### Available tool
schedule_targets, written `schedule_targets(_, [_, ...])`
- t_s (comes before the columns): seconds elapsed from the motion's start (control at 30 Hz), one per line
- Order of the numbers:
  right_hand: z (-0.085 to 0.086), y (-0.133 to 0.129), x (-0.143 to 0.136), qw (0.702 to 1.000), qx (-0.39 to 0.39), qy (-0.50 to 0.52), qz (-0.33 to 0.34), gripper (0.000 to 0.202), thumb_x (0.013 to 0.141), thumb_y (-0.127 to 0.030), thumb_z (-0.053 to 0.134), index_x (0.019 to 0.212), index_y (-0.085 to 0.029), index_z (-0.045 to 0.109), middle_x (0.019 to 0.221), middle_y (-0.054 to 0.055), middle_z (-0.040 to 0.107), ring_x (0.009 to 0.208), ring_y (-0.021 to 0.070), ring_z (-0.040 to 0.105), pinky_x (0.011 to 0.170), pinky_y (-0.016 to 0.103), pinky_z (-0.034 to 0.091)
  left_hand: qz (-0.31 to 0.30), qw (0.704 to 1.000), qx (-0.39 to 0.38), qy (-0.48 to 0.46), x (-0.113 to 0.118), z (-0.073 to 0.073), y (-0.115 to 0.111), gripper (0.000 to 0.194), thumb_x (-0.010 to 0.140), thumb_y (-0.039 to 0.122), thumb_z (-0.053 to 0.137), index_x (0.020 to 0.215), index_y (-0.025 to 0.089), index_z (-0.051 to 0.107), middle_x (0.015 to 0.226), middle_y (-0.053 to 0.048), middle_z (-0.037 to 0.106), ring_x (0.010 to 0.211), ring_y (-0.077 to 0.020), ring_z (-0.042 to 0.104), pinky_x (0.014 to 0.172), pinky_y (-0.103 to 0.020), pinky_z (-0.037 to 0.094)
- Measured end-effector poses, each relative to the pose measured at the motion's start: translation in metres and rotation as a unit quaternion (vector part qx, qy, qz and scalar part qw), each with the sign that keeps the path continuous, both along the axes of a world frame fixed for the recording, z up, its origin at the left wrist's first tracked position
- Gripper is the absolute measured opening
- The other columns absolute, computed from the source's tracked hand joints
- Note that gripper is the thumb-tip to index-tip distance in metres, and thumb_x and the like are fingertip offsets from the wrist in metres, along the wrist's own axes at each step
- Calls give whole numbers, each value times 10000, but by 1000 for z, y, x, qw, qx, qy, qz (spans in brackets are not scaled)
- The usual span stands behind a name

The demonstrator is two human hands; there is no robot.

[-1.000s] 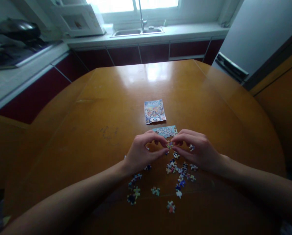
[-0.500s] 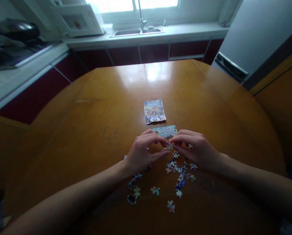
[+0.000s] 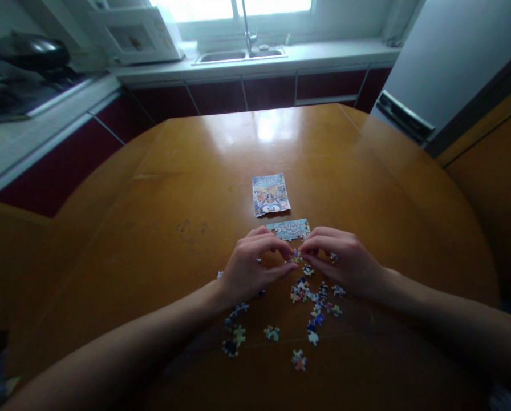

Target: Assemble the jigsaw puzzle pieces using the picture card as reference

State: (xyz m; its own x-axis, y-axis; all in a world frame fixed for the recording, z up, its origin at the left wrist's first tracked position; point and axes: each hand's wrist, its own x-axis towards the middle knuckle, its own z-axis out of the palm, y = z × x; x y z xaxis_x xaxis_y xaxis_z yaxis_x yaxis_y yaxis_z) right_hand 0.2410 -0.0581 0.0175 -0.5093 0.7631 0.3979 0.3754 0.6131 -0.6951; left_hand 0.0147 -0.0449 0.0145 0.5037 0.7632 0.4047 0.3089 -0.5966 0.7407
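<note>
Between my two hands are small multicoloured jigsaw pieces (image 3: 296, 256), partly covered by my fingertips. My left hand (image 3: 258, 260) pinches them from the left, thumb below and fingers above. From the right, my right hand (image 3: 339, 254) grips the same pieces with its fingertips close together. Just beyond my fingers lies a joined strip of puzzle (image 3: 288, 229), light blue with lettering. Loose jigsaw pieces (image 3: 313, 297) are scattered nearer to me, below and beside my hands; some are hidden under my left hand. Farther off lies the printed picture sheet (image 3: 271, 195), with matching lettering.
All of this lies on a large brown wooden table (image 3: 187, 171). More loose pieces (image 3: 238, 334) sit at the near left. Behind are a counter with a sink (image 3: 242, 55), a microwave (image 3: 138, 37), a pan (image 3: 33, 51) on the stove, and a fridge (image 3: 456, 63) at right.
My right fingertips have shifted very slightly over the small pieces. Everything else stays where it was.
</note>
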Motion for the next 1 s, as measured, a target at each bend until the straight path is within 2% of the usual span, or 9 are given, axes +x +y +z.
schedule_targets(0.33, [0,1,-1,1000,13,-9,8,94,918,-160,599,907,-142,691,838,69,675,754,142,602,653,283,482,-16,1000,-16,-6,-1,-1,0,179,780,264,825,861,200,679,826,6,701,801,-144,629,786,-293,510])
schedule_targets(0.53, [-3,2,1,1000,12,1,14,105,925,-160,593,931,-159,698,859,64,686,768,142,614,661,282,491,-33,999,-5,0,-1,-3,2,325,769,289,836,1048,212,688,925,-22,693,888,-167,626,804,-308,514])
schedule_targets(0.73, [-2,0,-2,1000,-15,0,4,102,933,-174,595,931,-162,696,840,50,682,750,136,605,661,279,480,-17,1000,8,13,0,-3,1,256,756,325,844,913,204,681,840,-1,680,820,-156,611,771,-295,503])
schedule_targets(0.83, [0,2,0,999,-30,-1,-40,104,930,-182,594,920,-170,696,809,30,676,692,126,580,627,276,457,6,1000,15,21,-1,-2,2,281,732,361,857,848,199,660,810,0,670,787,-155,602,733,-286,487])
schedule_targets(1.0, [5,19,18,982,-44,13,-185,131,926,-263,611,893,-186,711,815,40,709,641,133,583,556,283,433,42,998,30,44,-2,-2,6,318,695,372,881,773,195,628,750,11,647,731,-149,570,693,-281,447])
